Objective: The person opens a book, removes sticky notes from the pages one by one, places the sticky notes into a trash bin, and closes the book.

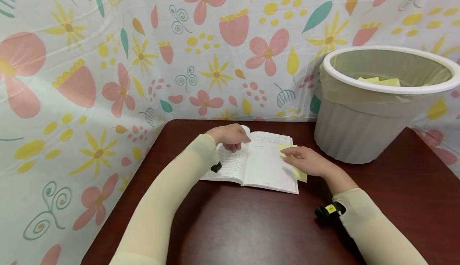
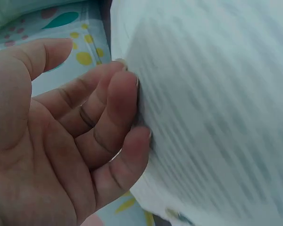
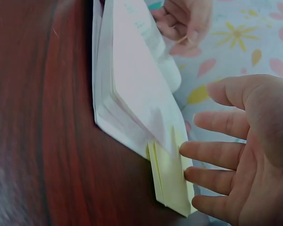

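Flowered cloth (image 1: 233,93) backs my table (image 1: 230,225); the open book (image 1: 267,163) lies mid-frame. My left hand (image 1: 231,135) touches a page (image 2: 212,103), my right hand (image 1: 303,161) is spread at the yellow notes (image 1: 300,175), neither gripping. I'd call this reaching; the next move wants a pinch.

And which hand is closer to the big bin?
The right hand. It is at the yellow paper by the open book's right edge, left of the bin. The left hand is over the book's left page, farther from the bin.
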{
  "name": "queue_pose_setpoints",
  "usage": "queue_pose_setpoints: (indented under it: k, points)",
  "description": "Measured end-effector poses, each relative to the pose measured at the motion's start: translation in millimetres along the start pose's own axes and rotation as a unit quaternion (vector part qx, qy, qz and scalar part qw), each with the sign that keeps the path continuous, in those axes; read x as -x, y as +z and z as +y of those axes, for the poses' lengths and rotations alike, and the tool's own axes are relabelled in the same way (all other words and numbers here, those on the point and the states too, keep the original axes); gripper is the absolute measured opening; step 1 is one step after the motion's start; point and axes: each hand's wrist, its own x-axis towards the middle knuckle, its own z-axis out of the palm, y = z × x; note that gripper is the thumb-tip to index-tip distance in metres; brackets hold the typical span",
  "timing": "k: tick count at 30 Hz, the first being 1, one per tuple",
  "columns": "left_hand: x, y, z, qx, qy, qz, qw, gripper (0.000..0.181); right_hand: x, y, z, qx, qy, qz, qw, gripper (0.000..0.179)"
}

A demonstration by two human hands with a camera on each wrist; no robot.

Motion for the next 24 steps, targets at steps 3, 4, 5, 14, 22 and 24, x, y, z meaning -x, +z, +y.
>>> queue_pose_setpoints:
  k: [3,4,5,14,22,24]
  points:
    - [-10.6,2.1,9.0,0.017,-0.011,0.009,0.9998,0.04,-0.4,-2,7,0.01,0.005,0.003,0.9999,0.049]
    - [-14.1,3.6,11.7,0.019,-0.011,0.015,0.9996,0.04,-0.3,-3,9,0.014,0.005,0.004,0.9999,0.049]
    - [-17.8,5.5,14.1,0.023,-0.007,0.022,0.9995,0.04,0.0,-3,12,0.016,0.007,0.006,0.9998,0.05]
    - [-49.4,24.3,28.2,-0.052,0.082,0.096,0.9906,0.047,1.9,-11,26,0.019,0.036,0.014,0.9991,0.051]
    - [-64.0,42.6,34.7,-0.087,0.104,0.077,0.9878,0.051,0.3,-14,33,0.009,0.058,0.023,0.998,0.052]
    - [-65.2,47.9,36.5,-0.105,0.102,0.07,0.9868,0.054,-0.4,-14,34,-0.006,0.064,0.027,0.9975,0.052]
